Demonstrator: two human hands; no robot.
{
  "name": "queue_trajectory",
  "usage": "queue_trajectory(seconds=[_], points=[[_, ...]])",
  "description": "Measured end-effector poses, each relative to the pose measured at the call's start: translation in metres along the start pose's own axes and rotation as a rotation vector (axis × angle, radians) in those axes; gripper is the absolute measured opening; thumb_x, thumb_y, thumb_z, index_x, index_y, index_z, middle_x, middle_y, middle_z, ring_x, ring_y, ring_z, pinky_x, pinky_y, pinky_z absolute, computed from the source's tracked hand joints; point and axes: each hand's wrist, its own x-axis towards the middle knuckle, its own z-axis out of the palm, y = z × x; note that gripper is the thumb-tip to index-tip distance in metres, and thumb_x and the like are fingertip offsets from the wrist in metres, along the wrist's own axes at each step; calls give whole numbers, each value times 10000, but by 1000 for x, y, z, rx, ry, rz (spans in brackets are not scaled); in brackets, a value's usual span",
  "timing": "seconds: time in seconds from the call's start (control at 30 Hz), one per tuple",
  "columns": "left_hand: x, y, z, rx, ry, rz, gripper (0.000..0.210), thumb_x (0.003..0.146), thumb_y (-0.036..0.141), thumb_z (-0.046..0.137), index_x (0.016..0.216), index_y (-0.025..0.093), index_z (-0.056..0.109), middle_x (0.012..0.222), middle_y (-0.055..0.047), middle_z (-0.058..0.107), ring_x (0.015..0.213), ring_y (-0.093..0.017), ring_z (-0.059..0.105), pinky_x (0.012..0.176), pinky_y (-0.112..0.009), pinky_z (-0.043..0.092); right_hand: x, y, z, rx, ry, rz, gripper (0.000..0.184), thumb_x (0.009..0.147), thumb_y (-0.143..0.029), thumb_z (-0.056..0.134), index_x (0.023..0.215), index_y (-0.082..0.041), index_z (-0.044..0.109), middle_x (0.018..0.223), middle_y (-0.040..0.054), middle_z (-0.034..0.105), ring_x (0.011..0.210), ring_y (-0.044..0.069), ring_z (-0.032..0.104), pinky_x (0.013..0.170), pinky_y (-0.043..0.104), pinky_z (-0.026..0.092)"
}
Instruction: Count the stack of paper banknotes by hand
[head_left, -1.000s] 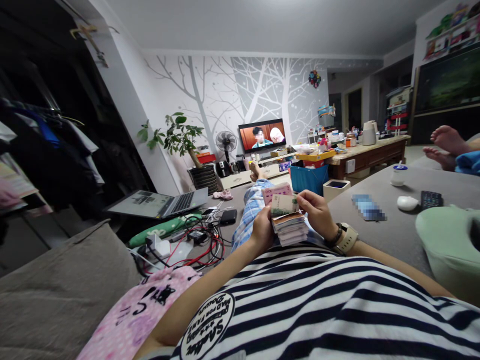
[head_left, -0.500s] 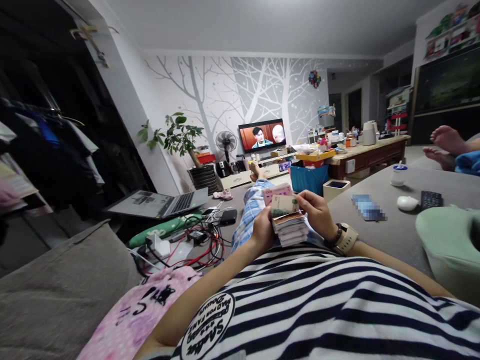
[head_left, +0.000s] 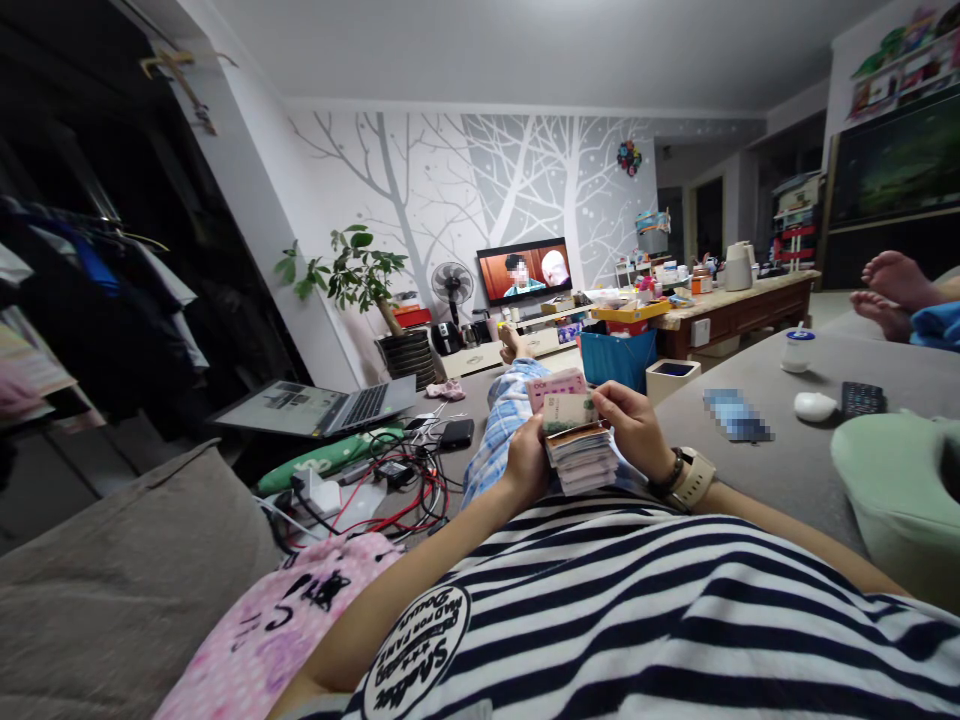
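Note:
My left hand [head_left: 528,462] is closed around the left side of a thick stack of banknotes [head_left: 585,465], held just above my lap. At the top of the stack a greenish banknote [head_left: 568,412] stands up, and a pink banknote [head_left: 553,387] shows behind it. My right hand [head_left: 634,425] pinches the right edge of the greenish note between thumb and fingers. A pale watch [head_left: 695,478] and a dark bracelet sit on my right wrist. The fingers of my left hand are partly hidden behind the notes.
Left of my legs lie an open laptop [head_left: 330,405], tangled cables [head_left: 412,480] and a pink blanket [head_left: 300,610]. On the right are a white mouse [head_left: 814,407], a blurred-out phone-like object [head_left: 736,414], a small cup [head_left: 797,352] and a pale green container [head_left: 892,490]. Another person's feet [head_left: 896,285] rest beyond.
Both hands stay nearly in place with the banknotes. The pink and greenish notes have shifted very slightly. The other person's feet at the right have moved a little.

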Motion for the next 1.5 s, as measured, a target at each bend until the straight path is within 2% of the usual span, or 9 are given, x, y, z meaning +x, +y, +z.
queue_trajectory(seconds=[0.13,0.33,0.53,0.7,0.9,1.07,1.2,1.37,1.5], points=[[-3,2,2,26,-54,10,128,692,226,554,743,186,664,710,-7,695,907,-250,625,778,-324,485,0,0,0,-9,3,-4,314,852,-452,512,666,-199,519,581,-19,449,552,127,398,533,259,343],[-8,7,6,63,-50,26,132,703,236,524,672,184,642,684,-16,683,908,-240,623,794,-314,474,0,0,1,-3,2,-14,306,856,-430,515,659,-196,514,587,-19,447,557,124,395,535,258,338],[-13,11,10,32,-27,-25,110,707,249,553,647,189,624,668,-33,681,949,-265,617,816,-335,472,0,-2,0,9,10,1,349,853,-462,509,630,-194,522,562,-18,458,534,122,400,517,258,339],[-9,7,11,-66,-71,-57,156,688,333,618,633,188,596,741,-57,705,984,-285,615,838,-369,483,-1,-7,1,43,-70,16,408,882,-481,449,612,-189,540,544,3,531,499,121,407,496,264,330],[-4,2,4,-77,-106,-39,192,656,364,665,658,182,602,767,-62,711,976,-289,626,833,-376,496,4,4,0,-65,93,26,330,760,-473,632,644,-193,502,573,-25,480,531,114,398,502,252,324],[-7,3,4,-88,-138,-99,146,640,333,665,650,201,604,773,-60,712,987,-300,622,846,-404,490,8,13,-1,-90,90,90,352,770,-505,603,653,-189,503,585,-23,487,539,116,411,510,248,333],[-11,8,8,-54,-147,-86,112,628,288,660,606,199,596,713,-50,700,937,-292,633,851,-407,478,7,14,-1,-118,41,70,368,818,-474,552,598,-185,495,555,-20,484,539,118,415,526,252,334],[-9,8,8,-29,-98,-28,142,649,262,638,554,182,567,542,-14,619,776,-229,642,775,-333,488,6,14,-2,-134,58,58,357,831,-440,543,589,-180,505,555,-18,501,547,117,431,535,247,334],[-6,5,8,-102,-70,-59,125,689,279,606,640,164,590,619,-28,653,777,-224,648,732,-319,500,5,9,-2,-144,81,42,378,856,-423,513,568,-179,492,540,-25,461,542,111,408,534,243,320]])
